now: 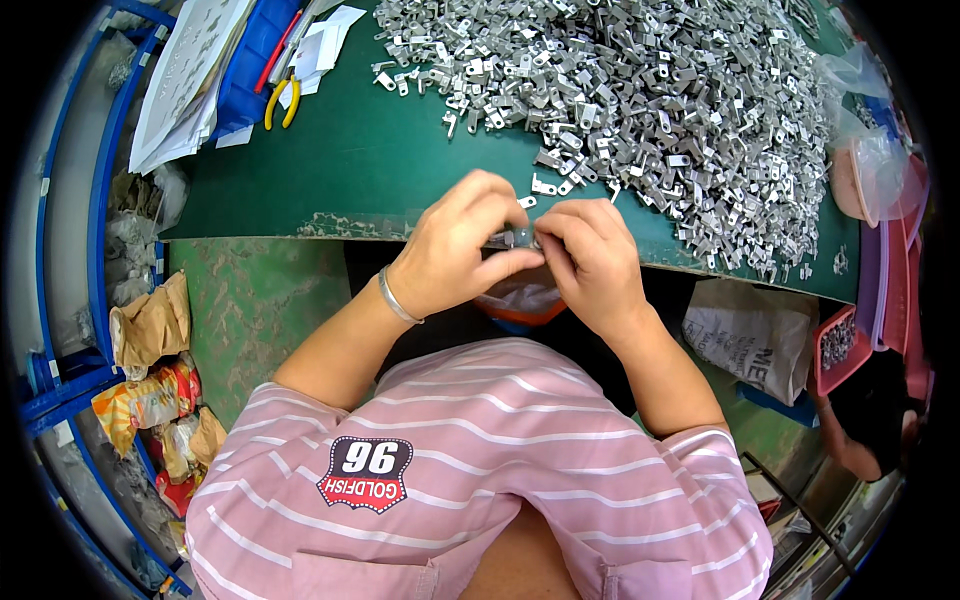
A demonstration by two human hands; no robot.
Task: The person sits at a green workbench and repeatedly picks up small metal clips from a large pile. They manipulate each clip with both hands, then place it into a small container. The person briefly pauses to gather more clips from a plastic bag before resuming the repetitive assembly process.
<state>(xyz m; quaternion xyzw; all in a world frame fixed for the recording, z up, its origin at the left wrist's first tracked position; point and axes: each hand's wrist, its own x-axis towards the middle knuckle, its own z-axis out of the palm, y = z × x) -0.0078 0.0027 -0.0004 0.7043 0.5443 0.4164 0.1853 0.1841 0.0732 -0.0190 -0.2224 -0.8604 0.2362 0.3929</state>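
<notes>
My left hand [452,248], a metal bangle [398,298] on its wrist, is closed round a small silvery metal part [512,238] just over the table's near edge. Most of that part is covered by the fingers. Close against it, my right hand [598,262] is closed in a pinch at the part's right end; what lies between its fingertips is too small to make out. Just beyond the fingers, a few loose metal brackets [543,186] lie on the green table [330,170]. They are small bent pieces with holes.
A large heap of metal brackets [640,90] spreads over the table's far and right side. Yellow-handled pliers [283,104], a blue bin [250,70] and papers [185,80] lie at far left. An orange-rimmed container [530,312] stands below my hands. Blue shelving [100,200] lines the left.
</notes>
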